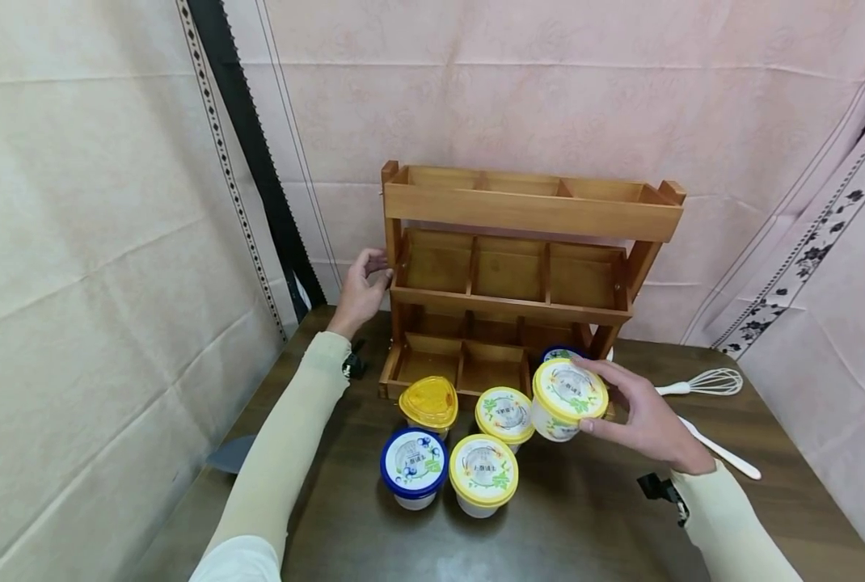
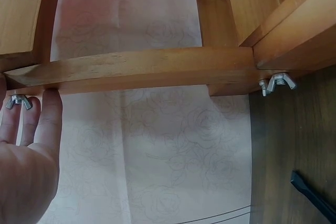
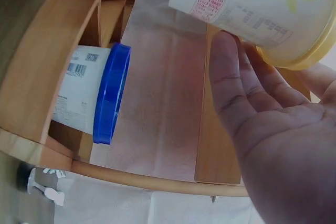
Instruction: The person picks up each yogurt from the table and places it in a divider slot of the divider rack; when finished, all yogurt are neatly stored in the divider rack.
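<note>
My right hand (image 1: 647, 416) holds a white tub with a yellow lid (image 1: 571, 392), thumb and fingers at its side, in front of the lower right of a wooden rack (image 1: 534, 208). In the right wrist view the tub (image 3: 236, 14) is above the fingers. My left hand (image 1: 363, 291) rests at the rack's left side; in the left wrist view its straight fingers (image 2: 50, 119) touch a wooden bar (image 2: 136, 69) beside a wing nut (image 2: 19, 102). A blue-lidded tub (image 3: 86, 90) sits in the bottom tier's right compartment, mostly hidden in the head view.
Before the rack stand a blue-lidded tub (image 1: 414, 465), two yellow-lidded tubs, one nearer (image 1: 483, 469) and one behind (image 1: 505, 414), and a tub with a translucent yellow top (image 1: 430, 402). A whisk (image 1: 709, 382) and a white-handled utensil (image 1: 727, 453) lie at right.
</note>
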Available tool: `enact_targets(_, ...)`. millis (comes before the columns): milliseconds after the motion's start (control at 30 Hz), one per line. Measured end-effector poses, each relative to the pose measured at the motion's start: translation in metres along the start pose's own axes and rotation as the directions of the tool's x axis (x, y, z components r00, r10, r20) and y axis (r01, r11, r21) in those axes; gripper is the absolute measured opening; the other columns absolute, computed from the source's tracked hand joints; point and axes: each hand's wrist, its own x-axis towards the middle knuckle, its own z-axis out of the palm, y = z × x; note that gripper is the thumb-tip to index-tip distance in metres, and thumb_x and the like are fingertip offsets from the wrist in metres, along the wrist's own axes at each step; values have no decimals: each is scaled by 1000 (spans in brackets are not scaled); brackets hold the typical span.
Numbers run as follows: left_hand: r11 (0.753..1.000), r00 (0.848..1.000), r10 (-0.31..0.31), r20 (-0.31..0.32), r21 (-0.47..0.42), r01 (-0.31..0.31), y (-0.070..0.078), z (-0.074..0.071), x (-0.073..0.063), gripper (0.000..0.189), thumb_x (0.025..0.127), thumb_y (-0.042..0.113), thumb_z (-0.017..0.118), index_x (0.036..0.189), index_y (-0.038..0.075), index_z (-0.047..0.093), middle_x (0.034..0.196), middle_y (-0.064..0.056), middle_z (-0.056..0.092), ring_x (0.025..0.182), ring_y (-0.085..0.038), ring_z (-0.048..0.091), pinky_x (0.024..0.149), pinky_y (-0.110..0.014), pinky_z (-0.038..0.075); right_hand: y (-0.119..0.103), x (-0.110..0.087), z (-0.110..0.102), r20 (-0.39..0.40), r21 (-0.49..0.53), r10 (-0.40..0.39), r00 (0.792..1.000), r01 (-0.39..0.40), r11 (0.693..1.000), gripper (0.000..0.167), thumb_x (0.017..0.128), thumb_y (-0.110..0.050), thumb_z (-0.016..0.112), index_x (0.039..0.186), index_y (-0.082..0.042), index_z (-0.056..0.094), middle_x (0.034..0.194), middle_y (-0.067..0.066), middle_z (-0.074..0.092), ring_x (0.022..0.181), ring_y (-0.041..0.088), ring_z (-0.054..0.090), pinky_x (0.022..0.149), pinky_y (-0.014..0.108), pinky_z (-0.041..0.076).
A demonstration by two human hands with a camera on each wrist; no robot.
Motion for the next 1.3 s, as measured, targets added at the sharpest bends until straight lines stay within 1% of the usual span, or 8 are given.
enact_targets(167,1000,1000,-7,3,-1,7,0,0,1,30,106,9,63,135,5,58,137,-16,62,132,-31,62,116,-58,45,5,16,0,-34,-46,48,998,-49,998,86,84,-20,92,158,-21,49,142,0,60,115,6,60,92,15,55)
enact_targets(267,1000,1000,-9,3,5,9,0,0,1,30,106,9,63,135,6,58,136,-15,62,131,-31,62,115,-58,45,10,24,3,-41,-37,81,996,-83,996,85,85,-24,92,158,-23,48,142,1,59,114,6,61,92,15,54)
enact_targets(433,1000,1000,-10,-1,7,10,1,0,1,30,106,9,63,135,6,58,136,-16,62,132,-31,62,115,-57,45,18,35,7,-48,-15,113,992,-114,993,85,86,-27,91,159,-23,48,143,4,59,113,16,65,90,17,56)
enact_targets(667,1000,1000,-4,0,2,4,0,-1,0,29,106,9,63,134,6,58,135,-15,62,132,-31,62,117,-58,44,23,49,11,-26,-28,149,989,-150,988,88,87,-33,90,161,-21,44,142,13,58,113,32,66,90,40,63)
enact_targets(900,1000,1000,-6,-4,8,6,1,0,0,29,106,8,63,135,6,58,136,-16,62,131,-31,62,116,-57,45,28,63,21,-9,6,177,984,-177,984,88,88,-39,88,162,-26,43,148,10,55,128,35,60,103,62,54)
enact_targets(1000,1000,1000,-5,-4,15,5,1,-1,0,29,106,8,63,135,6,58,136,-15,62,131,-31,62,116,-56,45,30,70,27,0,40,181,983,-181,983,88,89,-38,88,163,-27,41,153,10,52,131,36,59,105,63,53)
enact_targets(1100,1000,1000,0,1,20,0,1,-1,0,29,106,10,63,135,7,58,137,-15,62,131,-30,62,117,-53,46,31,76,33,16,66,182,983,-183,981,89,89,-37,88,164,-26,40,154,11,51,128,35,61,102,60,56)
enact_targets(1300,1000,1000,3,5,6,-3,1,0,1,30,106,11,64,135,6,58,137,-15,62,131,-31,62,117,-52,46,34,87,46,41,71,201,979,-203,977,92,89,-42,87,164,-22,38,159,12,47,132,38,57,103,61,56)
